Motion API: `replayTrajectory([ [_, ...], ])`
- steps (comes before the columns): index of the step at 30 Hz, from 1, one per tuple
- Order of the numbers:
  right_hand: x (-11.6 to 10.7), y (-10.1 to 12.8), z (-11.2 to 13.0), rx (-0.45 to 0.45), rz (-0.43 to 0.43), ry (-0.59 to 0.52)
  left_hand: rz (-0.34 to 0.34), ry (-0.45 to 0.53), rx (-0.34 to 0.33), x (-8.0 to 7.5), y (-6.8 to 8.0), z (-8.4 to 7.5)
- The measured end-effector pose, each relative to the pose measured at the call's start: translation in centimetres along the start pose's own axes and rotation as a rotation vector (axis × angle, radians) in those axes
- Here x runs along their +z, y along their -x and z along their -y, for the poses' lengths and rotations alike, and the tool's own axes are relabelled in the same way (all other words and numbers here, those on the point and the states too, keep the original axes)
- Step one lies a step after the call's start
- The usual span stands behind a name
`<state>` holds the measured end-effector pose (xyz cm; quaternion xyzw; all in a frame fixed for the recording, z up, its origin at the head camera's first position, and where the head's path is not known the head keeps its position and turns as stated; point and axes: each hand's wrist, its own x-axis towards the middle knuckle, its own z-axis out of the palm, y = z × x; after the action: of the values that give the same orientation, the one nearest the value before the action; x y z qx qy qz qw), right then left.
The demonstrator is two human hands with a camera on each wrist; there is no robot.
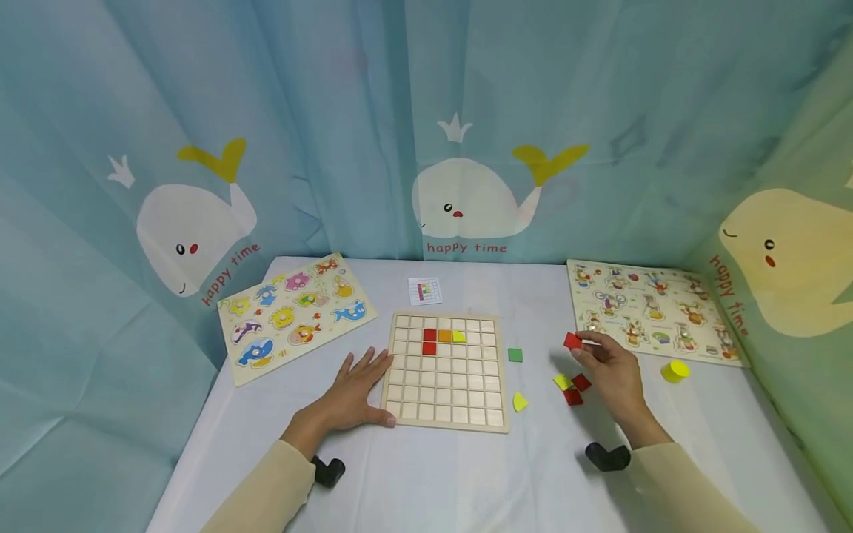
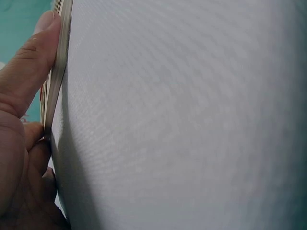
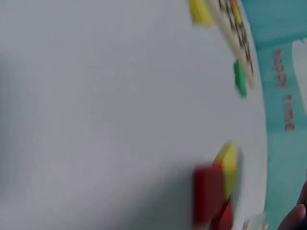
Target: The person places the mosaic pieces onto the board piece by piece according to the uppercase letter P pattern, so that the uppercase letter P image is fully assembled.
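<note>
A red square tile (image 1: 571, 340) is pinched between the thumb and fingertips of the right hand (image 1: 609, 370) and is held just above the table (image 1: 426, 481), to the right of the wooden grid board (image 1: 445, 371). The board lies flat at the centre of the table. Four cells in its upper rows are filled: two red tiles (image 1: 429, 341) stacked one above the other, an orange tile (image 1: 444, 335) beside the upper red one, and a yellow piece (image 1: 459, 337) next to the orange. All other cells are seen to be vacant, so the work is judged to be at an early stage.

Loose pieces are still to be placed: a green tile (image 1: 515, 354) just right of the board, a yellow piece (image 1: 520, 402) near its lower right corner, and a cluster of one yellow and two red pieces (image 1: 573, 389) under the right hand. A small pattern card (image 1: 424, 291) lies beyond the board.

The left hand (image 1: 356, 389) is laid flat on the table with its fingers straight and spread, and its thumb (image 2: 29, 67) is pressed against the left edge of the board. The right wrist is raised and the forearm is angled inward.

Two animal peg puzzles (image 1: 293, 314) are positioned at the far left and far right of the table, with a yellow cup (image 1: 675, 370) beside the right one.
</note>
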<state>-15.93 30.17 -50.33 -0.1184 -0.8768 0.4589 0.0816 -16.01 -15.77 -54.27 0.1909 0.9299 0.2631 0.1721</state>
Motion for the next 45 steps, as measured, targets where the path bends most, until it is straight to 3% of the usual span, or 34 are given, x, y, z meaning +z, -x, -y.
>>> replayTrajectory([
  [13,5.5,0.3,3.9,-0.042,0.009,-0.128,-0.011,0.005,-0.007,0.2,0.2,0.3],
  [26,9.5,1.1,6.6,-0.074,0.077,-0.161,-0.01,0.026,0.001,0.0,-0.1,0.1],
  [36,12.5,1.7,8.0,-0.156,0.101,-0.151,-0.01,0.025,0.004,0.0,0.0,0.0],
  [45,15.4,2.5,9.0,-0.172,0.182,-0.167,-0.014,0.036,0.003,-0.1,0.1,-0.1],
])
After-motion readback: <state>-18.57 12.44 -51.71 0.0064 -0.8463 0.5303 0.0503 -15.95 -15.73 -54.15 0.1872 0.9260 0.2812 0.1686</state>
